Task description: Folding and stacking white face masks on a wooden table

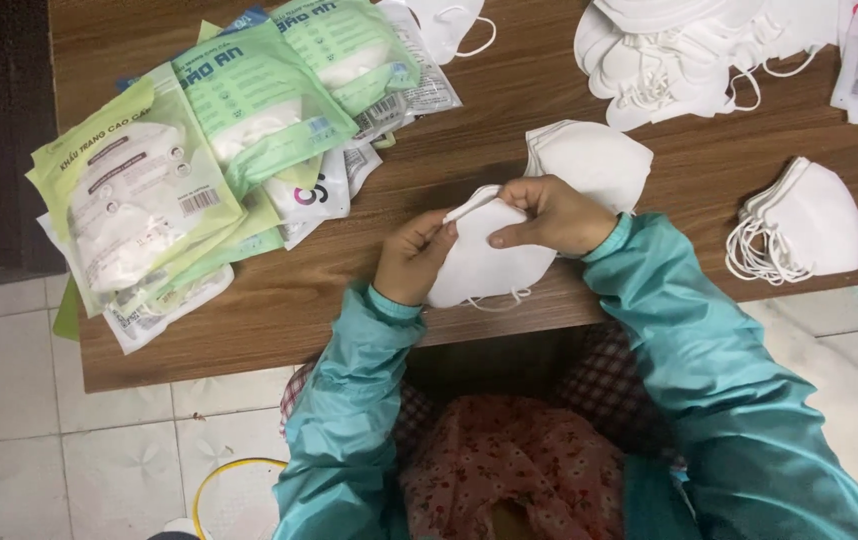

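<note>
Centrally, left hand (411, 258) and right hand (552, 213) pinch soft white curved mask (484, 268), seemingly several stacked.

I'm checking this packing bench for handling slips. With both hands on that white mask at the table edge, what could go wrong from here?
1. The white mask held by the left hand and right hand overhangs the wooden table edge; its loops dangle, so it might drop to the tiled floor.
2. The pile of green packets juts past the table's left edge and could slide off.
</note>
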